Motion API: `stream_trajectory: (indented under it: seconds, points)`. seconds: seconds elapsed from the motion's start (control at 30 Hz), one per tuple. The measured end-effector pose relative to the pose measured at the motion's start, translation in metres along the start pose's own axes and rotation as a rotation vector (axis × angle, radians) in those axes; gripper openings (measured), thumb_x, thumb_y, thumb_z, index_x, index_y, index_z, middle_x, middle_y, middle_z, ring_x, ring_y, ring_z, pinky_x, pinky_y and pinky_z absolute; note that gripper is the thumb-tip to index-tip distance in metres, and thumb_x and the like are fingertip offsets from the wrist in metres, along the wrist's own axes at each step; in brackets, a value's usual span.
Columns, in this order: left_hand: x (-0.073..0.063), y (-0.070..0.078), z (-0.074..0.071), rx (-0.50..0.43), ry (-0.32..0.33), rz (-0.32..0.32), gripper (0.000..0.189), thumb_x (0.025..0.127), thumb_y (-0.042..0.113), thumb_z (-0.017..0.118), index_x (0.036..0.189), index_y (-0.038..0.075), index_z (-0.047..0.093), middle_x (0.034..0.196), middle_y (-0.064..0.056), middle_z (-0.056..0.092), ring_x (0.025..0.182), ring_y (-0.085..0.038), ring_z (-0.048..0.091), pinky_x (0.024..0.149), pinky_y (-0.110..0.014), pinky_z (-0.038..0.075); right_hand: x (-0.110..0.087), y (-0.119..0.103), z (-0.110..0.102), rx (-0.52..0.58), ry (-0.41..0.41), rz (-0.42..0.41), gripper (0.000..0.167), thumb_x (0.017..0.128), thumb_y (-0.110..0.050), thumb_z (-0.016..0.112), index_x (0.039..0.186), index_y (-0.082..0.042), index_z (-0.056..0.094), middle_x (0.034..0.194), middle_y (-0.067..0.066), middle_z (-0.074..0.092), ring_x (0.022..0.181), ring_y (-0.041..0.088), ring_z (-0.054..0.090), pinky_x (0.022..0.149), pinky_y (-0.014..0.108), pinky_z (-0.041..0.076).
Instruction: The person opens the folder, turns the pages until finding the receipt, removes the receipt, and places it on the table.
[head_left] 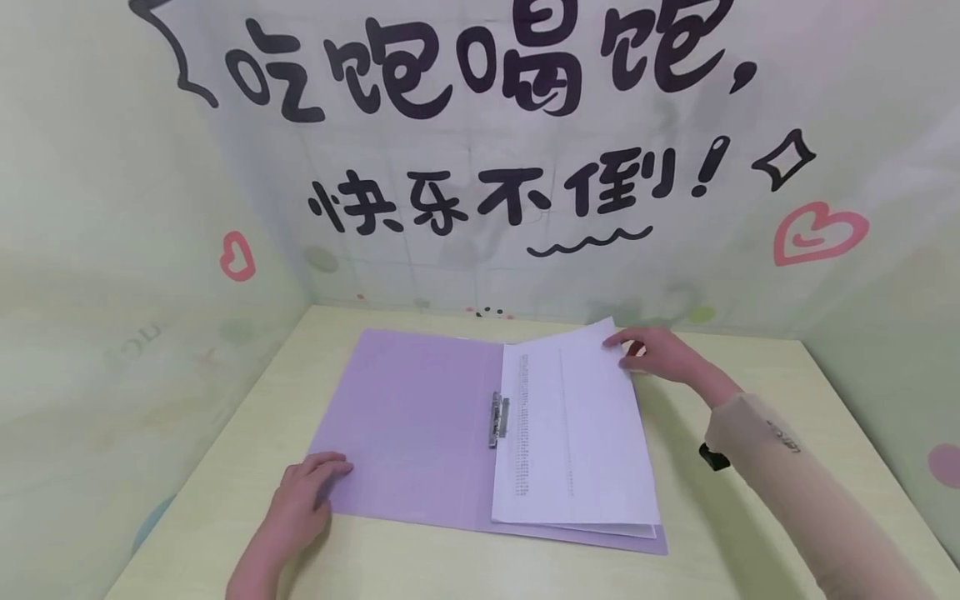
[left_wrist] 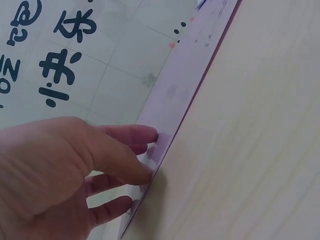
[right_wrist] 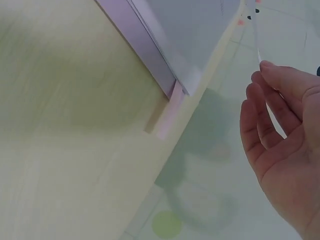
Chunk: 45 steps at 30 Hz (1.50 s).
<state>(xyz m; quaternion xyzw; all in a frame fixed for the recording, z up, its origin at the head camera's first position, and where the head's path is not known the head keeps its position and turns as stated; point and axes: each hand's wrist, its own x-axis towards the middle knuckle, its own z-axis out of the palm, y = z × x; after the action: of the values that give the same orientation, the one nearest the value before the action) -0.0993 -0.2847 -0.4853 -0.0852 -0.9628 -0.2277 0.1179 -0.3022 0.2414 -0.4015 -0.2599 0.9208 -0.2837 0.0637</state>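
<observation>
A purple folder (head_left: 408, 417) lies spread flat on the table, with a metal clip (head_left: 495, 421) along its spine. On its right side rests a stack of printed paper sheets (head_left: 592, 433). My right hand (head_left: 660, 354) pinches the top sheet by its upper right corner between thumb and fingertips, lifting that corner; the right wrist view shows the thin sheet edge at the fingertips of this hand (right_wrist: 282, 125). At the folder's lower left edge, my left hand (head_left: 303, 492) rests with relaxed fingers touching the cover, as the left wrist view also shows.
The pale wooden table (head_left: 405, 558) is bounded by a printed curtain (head_left: 450, 283) at the back and sides. A pinkish strip (right_wrist: 171, 112) sticks out beneath the sheets near the folder's corner. A dark object (head_left: 714, 457) shows under the right forearm.
</observation>
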Motion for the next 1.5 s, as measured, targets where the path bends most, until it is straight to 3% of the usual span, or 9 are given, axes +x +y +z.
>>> stream_trajectory:
  seconds: [0.17,0.3,0.77,1.13,1.5]
  points:
    - [0.001,0.002,0.001,-0.006,-0.02,0.006,0.056,0.062,-0.02,0.065,0.106,0.015,0.072,0.12,-0.009,0.065,0.101,-0.033,0.057,0.081,-0.047,0.048,0.007,-0.007,-0.017,-0.051,-0.051,-0.066,0.037,0.089,0.002,0.058,0.123,-0.008,0.068,0.115,0.014,0.071,0.095,0.026,0.067,0.075,0.028,0.055]
    - [0.002,0.003,-0.001,-0.023,-0.038,-0.014,0.056,0.063,-0.019,0.065,0.106,0.016,0.072,0.122,-0.009,0.064,0.103,-0.034,0.056,0.082,-0.048,0.047,0.014,-0.014,-0.027,-0.075,-0.056,-0.11,0.042,0.087,0.009,0.051,0.122,-0.008,0.069,0.121,0.013,0.07,0.098,0.03,0.068,0.081,0.033,0.056]
    - [0.003,0.005,0.001,-0.063,-0.064,-0.051,0.055,0.064,-0.018,0.063,0.107,0.015,0.072,0.123,-0.011,0.063,0.106,-0.038,0.056,0.086,-0.053,0.047,0.055,-0.055,-0.039,-0.056,0.002,-0.165,0.021,0.094,0.003,0.055,0.101,-0.009,0.072,0.106,0.008,0.072,0.095,0.022,0.063,0.089,0.041,0.055]
    - [0.0,0.003,0.003,-0.072,-0.039,-0.056,0.055,0.064,-0.019,0.062,0.105,0.015,0.072,0.123,-0.013,0.064,0.106,-0.039,0.056,0.086,-0.051,0.046,0.092,-0.098,-0.023,0.023,0.048,-0.161,0.018,0.097,-0.004,0.056,0.107,-0.005,0.071,0.11,0.011,0.072,0.1,0.023,0.064,0.093,0.04,0.055]
    - [0.001,0.002,0.003,-0.063,-0.016,-0.034,0.056,0.061,-0.02,0.062,0.105,0.013,0.072,0.121,-0.013,0.065,0.106,-0.039,0.057,0.086,-0.053,0.046,0.132,-0.129,0.016,0.176,0.126,-0.157,0.016,0.096,-0.007,0.059,0.107,-0.007,0.07,0.108,0.013,0.071,0.096,0.02,0.063,0.09,0.032,0.055]
